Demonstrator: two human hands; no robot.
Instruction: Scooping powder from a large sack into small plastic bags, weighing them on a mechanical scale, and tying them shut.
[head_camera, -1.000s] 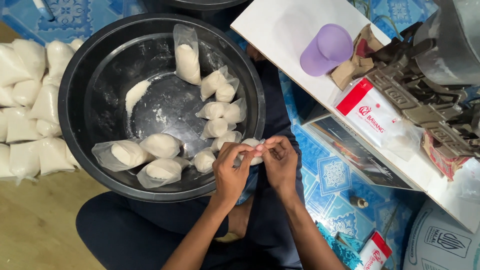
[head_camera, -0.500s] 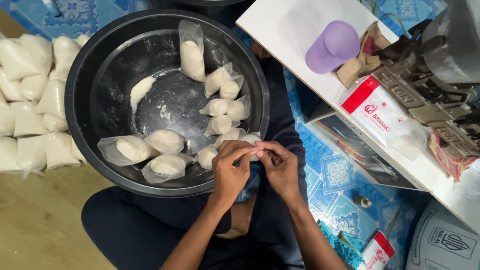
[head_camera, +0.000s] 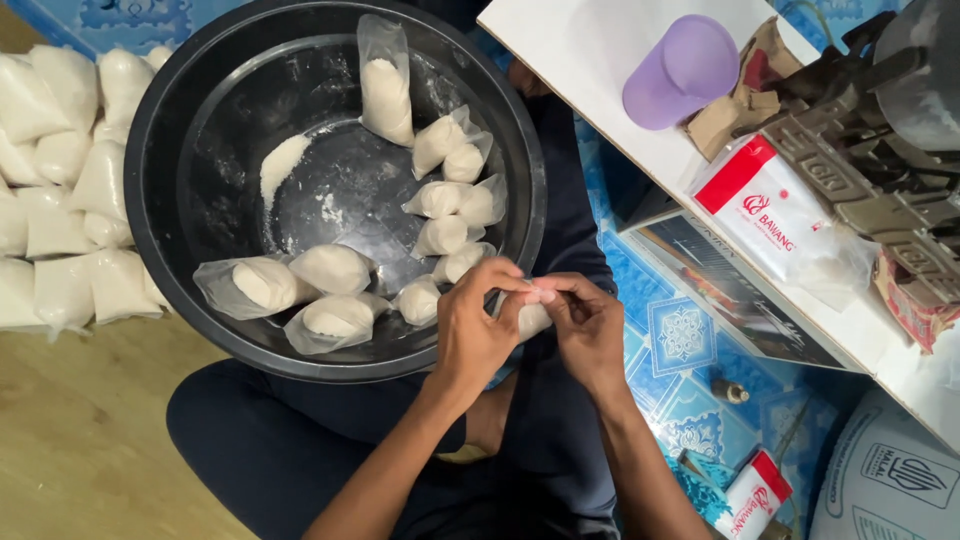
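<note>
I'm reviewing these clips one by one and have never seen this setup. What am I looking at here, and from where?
The camera sits on a person's head, looking down at their lap. Their left hand and right hand pinch a small clear bag of white powder between the fingertips. In front is a black basin holding similar filled bags. More filled bags are stacked on the floor at left. At right, a white board carries a purple cup and a red-and-white packet.
</note>
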